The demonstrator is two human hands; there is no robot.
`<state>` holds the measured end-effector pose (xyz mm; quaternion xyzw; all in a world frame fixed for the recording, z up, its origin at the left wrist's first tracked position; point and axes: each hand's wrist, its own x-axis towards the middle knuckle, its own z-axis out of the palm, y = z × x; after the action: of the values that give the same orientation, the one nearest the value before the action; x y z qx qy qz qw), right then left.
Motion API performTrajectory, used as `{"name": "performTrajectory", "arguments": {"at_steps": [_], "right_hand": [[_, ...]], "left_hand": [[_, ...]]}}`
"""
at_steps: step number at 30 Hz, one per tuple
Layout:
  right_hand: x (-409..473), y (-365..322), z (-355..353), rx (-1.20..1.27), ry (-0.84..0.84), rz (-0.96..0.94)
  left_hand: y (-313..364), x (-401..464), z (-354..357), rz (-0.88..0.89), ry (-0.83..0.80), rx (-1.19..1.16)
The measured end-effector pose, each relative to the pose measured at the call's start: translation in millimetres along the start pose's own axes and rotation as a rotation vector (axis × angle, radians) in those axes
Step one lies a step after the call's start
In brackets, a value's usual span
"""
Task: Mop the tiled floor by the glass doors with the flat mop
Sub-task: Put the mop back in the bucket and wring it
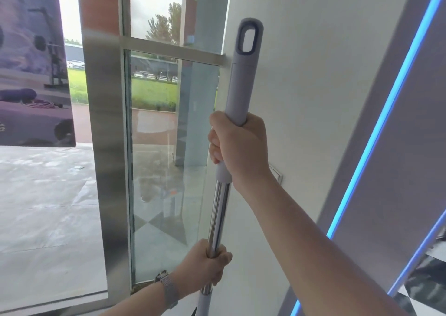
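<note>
We hold the mop [237, 91] tight: right hand [237, 146] up top, left hand [210, 265] below. Let's push slow and steady.

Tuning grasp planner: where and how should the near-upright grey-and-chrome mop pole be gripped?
Two wraps on the grey-and-chrome mop pole, from the near side: right hand high on the grey plastic sleeve, left hand lower on the chrome tube. The round, slim shaft suits full wraps; spacing probably gives leverage.
</note>
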<state>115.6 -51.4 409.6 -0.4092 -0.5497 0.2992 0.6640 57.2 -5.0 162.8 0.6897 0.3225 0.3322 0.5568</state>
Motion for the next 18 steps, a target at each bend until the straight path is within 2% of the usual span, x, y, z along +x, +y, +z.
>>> {"name": "performTrajectory", "arguments": {"at_steps": [18], "right_hand": [[4.2, -25.8, -1.0, -0.01, 0.01, -0.044]], "left_hand": [[31.5, -5.1, 5.0, -0.003, 0.05, -0.027]]}}
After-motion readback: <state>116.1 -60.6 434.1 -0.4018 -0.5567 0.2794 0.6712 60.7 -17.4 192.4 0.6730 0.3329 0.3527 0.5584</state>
